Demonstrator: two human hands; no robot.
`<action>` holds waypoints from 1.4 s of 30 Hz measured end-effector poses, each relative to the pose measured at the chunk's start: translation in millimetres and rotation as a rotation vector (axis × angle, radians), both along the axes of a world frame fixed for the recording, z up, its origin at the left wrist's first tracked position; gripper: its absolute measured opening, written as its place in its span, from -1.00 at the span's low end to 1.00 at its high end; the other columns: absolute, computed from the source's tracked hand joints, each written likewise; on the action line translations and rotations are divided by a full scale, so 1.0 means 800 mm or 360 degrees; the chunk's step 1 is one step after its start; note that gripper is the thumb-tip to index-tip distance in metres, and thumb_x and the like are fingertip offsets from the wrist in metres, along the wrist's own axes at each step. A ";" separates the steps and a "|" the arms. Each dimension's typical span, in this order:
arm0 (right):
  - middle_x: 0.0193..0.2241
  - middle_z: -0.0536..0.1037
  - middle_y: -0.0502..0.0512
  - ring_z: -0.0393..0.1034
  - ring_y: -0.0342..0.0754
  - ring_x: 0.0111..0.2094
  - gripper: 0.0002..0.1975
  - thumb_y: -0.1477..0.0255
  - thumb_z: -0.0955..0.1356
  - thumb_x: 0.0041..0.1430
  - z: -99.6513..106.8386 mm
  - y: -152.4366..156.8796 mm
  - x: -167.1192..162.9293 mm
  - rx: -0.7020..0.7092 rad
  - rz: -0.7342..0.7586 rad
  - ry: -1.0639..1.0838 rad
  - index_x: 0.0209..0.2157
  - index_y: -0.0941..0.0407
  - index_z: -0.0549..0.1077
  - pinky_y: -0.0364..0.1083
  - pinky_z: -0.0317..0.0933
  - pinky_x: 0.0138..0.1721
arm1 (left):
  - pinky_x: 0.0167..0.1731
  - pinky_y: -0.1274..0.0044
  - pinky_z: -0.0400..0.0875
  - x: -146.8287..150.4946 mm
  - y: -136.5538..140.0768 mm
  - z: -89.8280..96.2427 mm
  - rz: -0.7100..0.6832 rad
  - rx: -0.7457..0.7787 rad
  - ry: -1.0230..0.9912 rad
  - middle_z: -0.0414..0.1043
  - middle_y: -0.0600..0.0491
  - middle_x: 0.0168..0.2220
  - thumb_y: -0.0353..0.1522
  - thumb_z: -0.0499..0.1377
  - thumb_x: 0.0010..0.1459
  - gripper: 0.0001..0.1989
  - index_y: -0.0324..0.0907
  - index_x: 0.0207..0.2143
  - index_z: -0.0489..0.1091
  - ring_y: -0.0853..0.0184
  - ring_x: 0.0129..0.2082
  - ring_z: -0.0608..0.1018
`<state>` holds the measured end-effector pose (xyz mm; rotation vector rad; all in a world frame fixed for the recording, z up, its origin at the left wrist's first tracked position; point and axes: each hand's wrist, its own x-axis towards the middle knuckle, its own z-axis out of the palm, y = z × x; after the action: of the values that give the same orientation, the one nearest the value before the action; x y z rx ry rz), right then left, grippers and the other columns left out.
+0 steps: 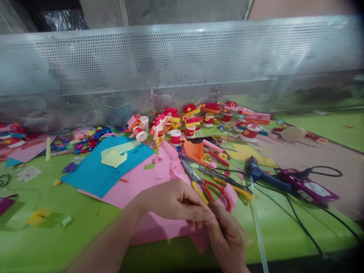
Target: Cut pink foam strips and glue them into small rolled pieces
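Observation:
My left hand [173, 203] and my right hand [229, 231] meet above the front edge of the table. Their fingertips are pinched together, and whatever lies between them is hidden or too small to name. Beneath and behind my left hand spreads pink paper [142, 180]. A blue sheet [88, 172] overlaps it, with a cut pale-yellow piece [112, 157] on top. Just beyond my hands lie scissors [193, 175] with red and yellow handles. A curled pink strip [231, 195] is beside the red handle.
Several red-and-white paper-cup models [190, 131] stand at the back before a perforated metal screen [182, 49]. Colourful bottle caps [93, 138] are heaped left of them. To the right lie a blue glue gun [264, 176], a clear glue stick [258, 231] and a purple power strip [309, 185] with cables.

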<state>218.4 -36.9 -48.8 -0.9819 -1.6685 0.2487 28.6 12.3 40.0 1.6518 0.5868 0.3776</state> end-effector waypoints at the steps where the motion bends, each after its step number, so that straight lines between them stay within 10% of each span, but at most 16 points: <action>1: -0.64 0.39 -0.06 0.32 -0.13 -0.64 -0.65 0.41 0.34 0.34 -0.001 0.000 0.000 -0.0007 0.0016 0.0001 -0.57 0.05 0.39 -0.16 0.21 -0.61 | -0.35 0.56 0.47 0.000 0.002 -0.002 -0.0008 -0.0066 -0.0022 0.58 0.00 -0.39 -0.07 0.26 0.27 -0.59 -0.22 -0.11 0.64 0.39 -0.44 0.56; 10: -0.37 0.58 0.03 0.52 -0.07 -0.42 -0.76 0.61 0.27 0.33 -0.006 0.000 -0.004 0.0082 0.0292 0.0092 -0.18 0.01 0.50 -0.14 0.36 -0.44 | -0.44 0.63 0.42 -0.001 0.003 -0.011 -0.0026 -0.0065 -0.0115 0.53 0.05 -0.45 -0.26 0.33 0.25 -0.65 -0.19 0.05 0.61 0.48 -0.52 0.50; 17: -0.27 0.58 0.12 0.53 -0.02 -0.27 -0.73 0.60 0.29 0.33 -0.010 -0.004 -0.001 0.0080 0.0321 0.0075 -0.04 0.05 0.50 -0.09 0.43 -0.31 | -0.42 0.62 0.37 0.002 -0.009 0.005 0.0132 0.0066 -0.0231 0.57 0.02 -0.43 -0.35 0.41 0.12 -0.89 -0.24 -0.35 0.66 0.46 -0.47 0.48; 23: -0.43 0.52 0.03 0.43 -0.10 -0.49 -0.86 0.54 0.36 0.32 -0.002 0.000 0.000 0.0053 0.0187 0.0171 -0.15 0.07 0.54 -0.15 0.31 -0.51 | -0.53 0.57 0.20 0.000 -0.012 0.010 0.0005 -0.0093 -0.0099 0.42 0.12 -0.57 -0.15 0.47 0.02 -0.66 -0.21 -0.53 0.53 0.48 -0.55 0.34; 32: -0.62 0.45 -0.07 0.28 -0.16 -0.66 -0.73 0.26 0.43 0.29 -0.002 0.000 0.001 -0.0029 0.0224 0.0215 -0.46 0.06 0.44 -0.18 0.14 -0.65 | -0.44 0.60 0.29 -0.001 -0.006 0.005 0.0178 0.0246 0.0226 0.51 0.11 -0.39 -0.07 0.46 0.01 -0.40 -0.03 0.10 0.57 0.42 -0.44 0.45; 42: -0.58 0.46 -0.02 0.40 -0.07 -0.57 -0.77 0.40 0.32 0.39 0.001 -0.006 0.001 0.0026 0.0252 0.0183 -0.41 0.04 0.44 -0.12 0.29 -0.55 | -0.16 0.55 0.54 -0.001 0.003 -0.013 -0.0216 -0.0082 -0.0106 0.69 0.00 -0.14 -0.04 0.41 0.08 -0.45 0.01 0.11 0.58 0.32 -0.27 0.65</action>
<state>219.0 -41.5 -48.2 -0.8087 -1.6418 0.3891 28.2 14.6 29.5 1.6132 0.4288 0.3147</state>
